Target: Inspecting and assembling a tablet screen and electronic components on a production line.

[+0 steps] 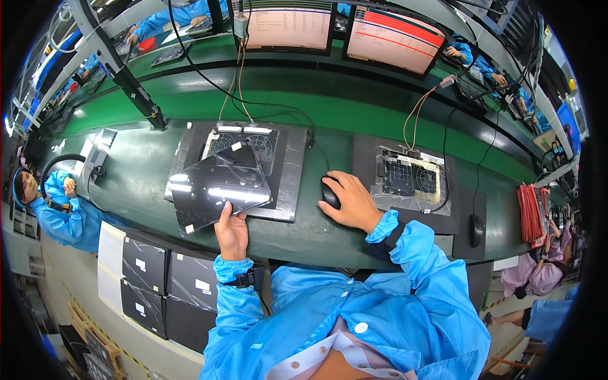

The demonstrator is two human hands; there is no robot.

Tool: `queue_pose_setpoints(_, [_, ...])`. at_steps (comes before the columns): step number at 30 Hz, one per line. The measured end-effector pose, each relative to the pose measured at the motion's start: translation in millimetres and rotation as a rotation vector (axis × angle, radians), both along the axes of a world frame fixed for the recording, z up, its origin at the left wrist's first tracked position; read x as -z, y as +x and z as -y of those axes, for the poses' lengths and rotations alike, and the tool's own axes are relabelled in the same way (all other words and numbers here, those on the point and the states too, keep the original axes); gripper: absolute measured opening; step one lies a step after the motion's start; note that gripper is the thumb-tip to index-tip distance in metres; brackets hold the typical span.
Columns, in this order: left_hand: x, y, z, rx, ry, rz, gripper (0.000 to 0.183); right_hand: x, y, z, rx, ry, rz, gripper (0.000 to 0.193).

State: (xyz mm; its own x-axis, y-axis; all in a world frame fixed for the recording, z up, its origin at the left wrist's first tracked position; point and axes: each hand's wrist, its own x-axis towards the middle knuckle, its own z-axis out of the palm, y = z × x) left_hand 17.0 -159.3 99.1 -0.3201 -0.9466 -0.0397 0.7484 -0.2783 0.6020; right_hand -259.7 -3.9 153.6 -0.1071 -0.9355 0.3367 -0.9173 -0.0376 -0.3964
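My left hand [232, 233] pinches the near edge of a glossy black panel [218, 195], with the thumb on top and the fingers underneath. The panel is tilted over a black pad [288, 190] and partly covers a flat test fixture [261, 147] marked with round patterns. Small pale tape tabs stick to the panel's edges. To the right, my right hand [353, 204] rests on a black computer mouse [330, 192] and wraps round it. Further right lies a second fixture [411, 177] with a taped pale border and a cable attached.
Two monitors [288, 28] stand behind the green bench [329, 247]. A second mouse [477, 229] and red folders [532, 212] are at the right. Black panels [144, 263] sit below the bench's left edge. A metal post [123, 69] and hanging cables cross the back. A co-worker [66, 215] sits left.
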Motion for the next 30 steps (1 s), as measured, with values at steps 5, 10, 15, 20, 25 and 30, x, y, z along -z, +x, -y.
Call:
queue_pose_setpoints(5, [2,-2,-1,-0.018,-0.015,0.023,0.033,-1,1,-1,0.008,-0.016,-0.001,0.057])
queue_pose_setpoints(10, [-2,1,-5,-0.009,-0.015,0.045,0.034,-13,-10,11,-0.014,-0.097,0.062,0.053])
queue_pose_setpoints(15, [-9,3,-6,-0.019,0.009,0.003,0.032,-27,-47,71,-0.105,-0.065,-0.114,0.035])
queue_pose_setpoints(20, [-4,-2,1,0.053,0.089,-0.053,0.026,1,-73,110,-0.076,-0.027,-0.219,0.032])
queue_pose_setpoints(25, [-10,5,-5,0.036,0.083,-0.099,0.032,1,-78,117,-0.239,0.006,-0.281,0.022])
queue_pose_setpoints(30, [-8,6,-2,0.052,0.13,-0.191,0.034,-32,-53,95,-0.124,0.151,-0.147,0.021])
